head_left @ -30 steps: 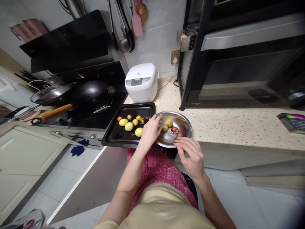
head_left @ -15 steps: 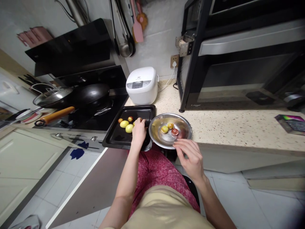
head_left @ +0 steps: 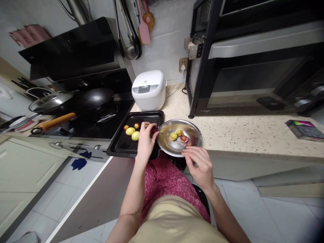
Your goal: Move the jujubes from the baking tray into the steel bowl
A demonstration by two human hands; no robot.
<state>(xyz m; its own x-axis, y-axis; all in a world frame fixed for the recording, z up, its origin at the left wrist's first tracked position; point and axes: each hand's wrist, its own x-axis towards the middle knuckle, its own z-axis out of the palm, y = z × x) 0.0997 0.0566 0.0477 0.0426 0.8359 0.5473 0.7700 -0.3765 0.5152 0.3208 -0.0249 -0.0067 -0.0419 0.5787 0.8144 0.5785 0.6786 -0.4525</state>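
Head view: metal bowl (head_left: pixel 165 139), three fruits (head_left: pixel 173 136); black tray (head_left: pixel 123 147), more fruits (head_left: pixel 135 135).

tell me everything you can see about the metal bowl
The metal bowl is round, wide, shallow and shiny silver, with a thin rim. It stands upright on the speckled countertop, right of the black baking tray, holding two yellowish fruits and a reddish-brown fruit. The right hand is at its near rim; contact is unclear.
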